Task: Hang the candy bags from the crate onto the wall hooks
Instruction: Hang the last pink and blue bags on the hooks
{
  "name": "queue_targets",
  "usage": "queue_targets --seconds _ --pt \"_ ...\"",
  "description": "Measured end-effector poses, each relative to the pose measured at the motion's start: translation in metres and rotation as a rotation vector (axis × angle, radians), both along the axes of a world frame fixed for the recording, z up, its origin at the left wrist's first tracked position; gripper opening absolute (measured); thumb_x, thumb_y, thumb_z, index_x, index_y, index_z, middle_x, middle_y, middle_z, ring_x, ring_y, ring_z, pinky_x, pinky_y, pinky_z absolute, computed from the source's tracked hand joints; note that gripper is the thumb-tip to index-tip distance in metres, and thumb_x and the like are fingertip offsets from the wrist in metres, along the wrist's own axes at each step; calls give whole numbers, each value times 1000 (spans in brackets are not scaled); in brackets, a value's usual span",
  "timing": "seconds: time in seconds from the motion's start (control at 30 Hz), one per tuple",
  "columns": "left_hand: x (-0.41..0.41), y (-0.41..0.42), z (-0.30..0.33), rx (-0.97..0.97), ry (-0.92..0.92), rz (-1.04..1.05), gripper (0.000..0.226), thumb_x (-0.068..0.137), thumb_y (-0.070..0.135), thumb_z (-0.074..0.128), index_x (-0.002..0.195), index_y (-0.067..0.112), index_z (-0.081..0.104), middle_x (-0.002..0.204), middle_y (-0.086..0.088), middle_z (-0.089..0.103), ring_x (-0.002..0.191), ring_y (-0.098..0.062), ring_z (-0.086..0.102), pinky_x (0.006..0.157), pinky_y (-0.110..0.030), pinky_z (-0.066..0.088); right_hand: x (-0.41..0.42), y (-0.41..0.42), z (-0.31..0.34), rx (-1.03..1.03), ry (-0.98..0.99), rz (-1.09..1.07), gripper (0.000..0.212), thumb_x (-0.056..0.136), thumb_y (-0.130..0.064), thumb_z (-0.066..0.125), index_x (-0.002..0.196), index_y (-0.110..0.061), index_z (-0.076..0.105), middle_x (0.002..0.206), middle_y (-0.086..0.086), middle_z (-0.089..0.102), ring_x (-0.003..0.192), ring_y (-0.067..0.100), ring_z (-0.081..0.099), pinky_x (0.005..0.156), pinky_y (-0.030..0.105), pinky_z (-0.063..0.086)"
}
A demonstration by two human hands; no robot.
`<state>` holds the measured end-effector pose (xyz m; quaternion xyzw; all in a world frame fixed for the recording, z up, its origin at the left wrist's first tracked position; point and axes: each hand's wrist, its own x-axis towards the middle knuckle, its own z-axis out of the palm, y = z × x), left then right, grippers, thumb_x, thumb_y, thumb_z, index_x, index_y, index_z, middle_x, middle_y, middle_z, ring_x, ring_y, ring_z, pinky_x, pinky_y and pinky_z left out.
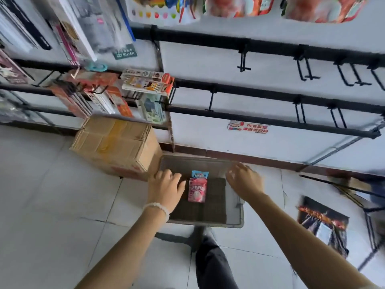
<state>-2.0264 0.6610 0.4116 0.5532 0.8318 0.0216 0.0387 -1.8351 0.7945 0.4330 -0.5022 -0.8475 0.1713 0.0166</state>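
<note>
A grey crate stands on the floor against the wall. Inside it lie a pink candy bag and, just behind it, a blue candy bag. My left hand hovers over the crate's left side, fingers spread, holding nothing, just left of the pink bag. My right hand is over the crate's right rim, fingers apart and empty. Black wall hooks stick out from rails above the crate; most of them are bare. More hooks hang on a lower rail.
A cardboard box sits on the floor left of the crate. Packed goods hang on the left wall section. Filled bags hang at the top. A dark poster lies at the right, and my leg is below the crate.
</note>
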Motion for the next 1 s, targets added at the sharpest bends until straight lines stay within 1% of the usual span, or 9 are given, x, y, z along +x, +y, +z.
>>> queue_targets --seconds 0.13,0.23,0.33,0.43,0.6,0.7,0.77,0.9,1.0 --pt "-12 37 -75 -66 12 6 41 94 47 35 120 23 56 114 -3 61 101 -22 57 77 -33 51 -15 45 -76 -51 -24 -10 28 94 -35 43 105 -19 63 116 2 64 101 23 61 80 36 53" --pt "-20 59 -146 -115 15 10 41 94 46 33 120 23 56 113 -3 61 102 -22 56 76 -33 47 -22 68 -151 -42 -73 25 28 94 -33 40 102 -16 62 110 1 62 97 21 60 72 31 49" --pt "-24 75 -235 -159 33 15 40 95 45 31 121 25 54 114 -1 58 104 -21 53 77 -33 44 -25 80 -238 -50 -78 24 28 94 -33 39 98 -16 61 101 0 61 89 20 60 70 33 52" --pt "-28 86 -340 -183 25 45 40 95 46 30 122 26 52 116 0 56 106 -21 51 78 -34 42 -28 87 -339 -31 -48 7 27 93 -34 41 96 -16 62 99 -1 61 87 19 59 69 34 53" --pt "-39 91 -485 -209 9 93 39 95 47 33 118 27 55 113 -1 56 105 -21 51 78 -37 41 -28 90 -478 -64 -66 -29 29 92 -37 43 99 -16 61 102 3 62 93 25 59 70 34 48" --pt "-53 99 -531 -189 31 106 39 95 47 34 118 26 56 113 -1 57 104 -21 52 77 -36 42 -28 94 -525 -96 -57 -62 27 94 -36 43 101 -17 60 107 5 61 97 26 58 69 33 45" --pt "-60 109 -553 -178 38 94 39 95 47 34 119 26 55 114 -1 56 105 -21 52 79 -36 42 -29 100 -547 -108 -46 -87 26 93 -36 44 103 -18 61 112 5 60 102 28 57 72 33 43" --pt "-68 132 -589 -184 26 59 40 95 48 32 120 26 54 115 -1 55 107 -21 51 80 -36 42 -46 114 -584 -137 -37 -128 27 93 -40 46 99 -19 61 110 6 62 98 27 59 74 36 48" --pt "-72 150 -613 -200 11 37 41 94 49 33 122 26 52 117 -1 55 108 -21 51 82 -37 42 -65 126 -602 -175 -14 -148 32 93 -42 43 109 -21 61 112 5 63 98 25 60 73 35 49"
